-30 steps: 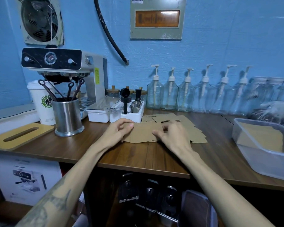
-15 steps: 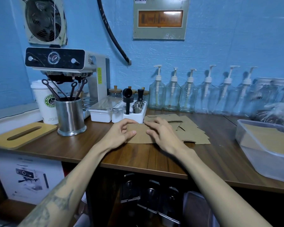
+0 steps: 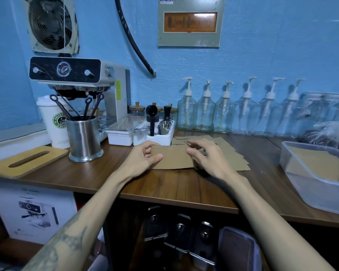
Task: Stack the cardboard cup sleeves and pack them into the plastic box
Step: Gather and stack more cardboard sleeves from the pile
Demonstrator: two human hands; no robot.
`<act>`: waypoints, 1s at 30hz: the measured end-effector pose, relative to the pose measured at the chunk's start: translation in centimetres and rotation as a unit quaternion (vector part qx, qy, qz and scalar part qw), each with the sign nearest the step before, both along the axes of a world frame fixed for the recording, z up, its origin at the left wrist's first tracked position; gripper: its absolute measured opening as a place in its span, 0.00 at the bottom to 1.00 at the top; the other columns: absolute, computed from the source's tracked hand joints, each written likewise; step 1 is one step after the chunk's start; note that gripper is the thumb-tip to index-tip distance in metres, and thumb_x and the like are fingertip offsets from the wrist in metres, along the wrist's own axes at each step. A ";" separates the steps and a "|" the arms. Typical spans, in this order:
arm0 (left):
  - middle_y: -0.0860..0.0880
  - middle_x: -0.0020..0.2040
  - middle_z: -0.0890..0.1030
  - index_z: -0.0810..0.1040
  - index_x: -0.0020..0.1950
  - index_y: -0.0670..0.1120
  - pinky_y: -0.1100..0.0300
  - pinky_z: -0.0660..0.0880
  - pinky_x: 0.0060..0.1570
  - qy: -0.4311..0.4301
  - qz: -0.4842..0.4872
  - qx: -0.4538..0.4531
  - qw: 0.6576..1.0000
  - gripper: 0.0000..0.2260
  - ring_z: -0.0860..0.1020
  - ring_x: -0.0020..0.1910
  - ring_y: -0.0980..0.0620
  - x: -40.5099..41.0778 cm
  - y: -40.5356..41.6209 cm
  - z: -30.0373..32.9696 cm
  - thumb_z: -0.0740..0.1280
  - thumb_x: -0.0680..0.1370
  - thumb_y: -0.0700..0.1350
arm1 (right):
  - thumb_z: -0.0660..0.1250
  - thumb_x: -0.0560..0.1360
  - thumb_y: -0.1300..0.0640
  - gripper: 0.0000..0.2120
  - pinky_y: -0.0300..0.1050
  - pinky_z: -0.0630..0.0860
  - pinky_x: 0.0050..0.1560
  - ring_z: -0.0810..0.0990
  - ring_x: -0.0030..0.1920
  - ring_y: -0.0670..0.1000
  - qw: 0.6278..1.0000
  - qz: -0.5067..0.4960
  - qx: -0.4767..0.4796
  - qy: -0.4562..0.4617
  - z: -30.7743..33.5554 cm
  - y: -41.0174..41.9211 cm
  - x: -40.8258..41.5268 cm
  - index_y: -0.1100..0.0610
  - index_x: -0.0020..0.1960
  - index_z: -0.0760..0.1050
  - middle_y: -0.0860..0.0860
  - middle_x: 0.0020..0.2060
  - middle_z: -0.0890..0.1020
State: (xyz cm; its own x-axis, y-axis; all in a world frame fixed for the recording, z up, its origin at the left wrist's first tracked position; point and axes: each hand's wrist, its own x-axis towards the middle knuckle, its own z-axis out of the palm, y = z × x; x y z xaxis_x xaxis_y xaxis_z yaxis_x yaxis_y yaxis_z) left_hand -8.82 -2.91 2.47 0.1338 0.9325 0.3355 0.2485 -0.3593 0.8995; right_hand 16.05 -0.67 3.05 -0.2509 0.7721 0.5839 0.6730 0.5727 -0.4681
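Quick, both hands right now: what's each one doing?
Left hand: grips the left end of the stack of cup sleeves.
Right hand: fingers curled round the stack's right end.

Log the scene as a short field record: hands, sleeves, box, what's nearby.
left hand: grips the left end of the sleeve stack, thumb on top
right hand: fingers curled over the stack's right end
sleeve stack: on the counter between the hands, flat
loose sleeves: spread flat behind and right of the stack
box: far right on the counter, open, cardboard already inside
counter: wood
nearby: steel cup with tools to the left, pump bottles along the wall
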 end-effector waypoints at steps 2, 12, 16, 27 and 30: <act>0.48 0.53 0.85 0.76 0.61 0.42 0.72 0.73 0.34 -0.009 0.000 0.001 1.000 0.14 0.83 0.43 0.59 -0.1 0.0 0.0 0.70 0.77 0.36 | 0.65 0.80 0.47 0.15 0.50 0.68 0.66 0.73 0.61 0.50 0.999 -0.048 -0.003 -0.014 0.1 0.0 2.4 0.50 0.65 0.78 0.49 0.56 0.79; 0.49 0.48 0.84 0.75 0.62 0.40 0.73 0.72 0.32 0.003 0.001 0.001 1.000 0.14 0.81 0.35 0.63 0.8 -1.4 0.1 0.69 0.77 0.35 | 0.63 0.77 0.38 0.27 0.55 0.62 0.69 0.64 0.68 0.52 0.975 -0.125 -0.056 -0.174 -1.3 -0.7 6.5 0.46 0.73 0.69 0.45 0.66 0.73; 0.46 0.53 0.84 0.74 0.63 0.41 0.71 0.73 0.33 0.031 -0.013 -0.001 0.999 0.14 0.81 0.37 0.63 1.2 -1.9 -0.2 0.69 0.78 0.36 | 0.67 0.75 0.38 0.27 0.54 0.62 0.68 0.64 0.67 0.52 0.979 -0.121 -0.047 -0.160 -1.3 -0.8 6.4 0.45 0.72 0.70 0.48 0.63 0.72; 0.43 0.52 0.71 0.74 0.64 0.35 0.73 0.70 0.30 0.014 0.023 0.009 1.000 0.15 0.75 0.27 0.66 1.7 -2.6 0.1 0.68 0.77 0.32 | 0.70 0.73 0.40 0.28 0.53 0.61 0.67 0.67 0.64 0.53 0.979 -0.134 -0.018 -0.151 -1.0 -1.5 6.6 0.47 0.70 0.72 0.49 0.60 0.72; 0.42 0.52 0.72 0.74 0.64 0.35 0.73 0.71 0.30 0.018 0.025 0.011 0.999 0.15 0.76 0.28 0.66 1.6 -2.7 0.3 0.67 0.77 0.32 | 0.71 0.72 0.40 0.28 0.52 0.60 0.65 0.67 0.62 0.53 0.980 -0.139 -0.010 -0.139 -0.7 -1.9 6.6 0.46 0.69 0.73 0.48 0.57 0.71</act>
State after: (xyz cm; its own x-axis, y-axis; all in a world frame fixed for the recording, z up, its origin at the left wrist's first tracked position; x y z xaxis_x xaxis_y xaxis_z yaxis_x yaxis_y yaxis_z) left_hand -7.25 -5.66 2.76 0.0993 0.9306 0.3522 0.2980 -0.3655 0.8818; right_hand 22.68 -2.54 2.38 -0.1759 0.8437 0.5072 0.9049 0.3414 -0.2541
